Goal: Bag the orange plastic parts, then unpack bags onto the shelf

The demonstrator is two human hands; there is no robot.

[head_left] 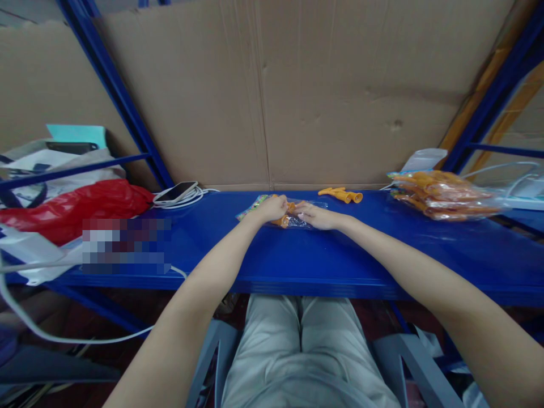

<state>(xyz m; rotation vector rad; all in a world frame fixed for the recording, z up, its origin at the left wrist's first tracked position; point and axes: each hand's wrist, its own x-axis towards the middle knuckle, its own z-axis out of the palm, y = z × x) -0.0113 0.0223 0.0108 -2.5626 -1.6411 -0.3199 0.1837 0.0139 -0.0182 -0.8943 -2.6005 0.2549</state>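
Observation:
A clear plastic packet (255, 207) with orange pieces inside lies on the blue shelf (297, 255) in front of me. My left hand (272, 208) is closed on the packet's left part. My right hand (317, 216) is closed on its right part, fingers pressed onto the plastic and the orange pieces (285, 220). Both hands nearly touch each other. Two loose orange plastic pieces (342, 195) lie just behind my right hand, by the cardboard wall.
A stack of filled packets of orange pieces (442, 195) sits at the right. A phone (176, 192) with white cable lies back left, beside a red bag (76, 207). Cardboard (297, 90) backs the shelf; blue uprights (114, 90) flank it. My knees are below.

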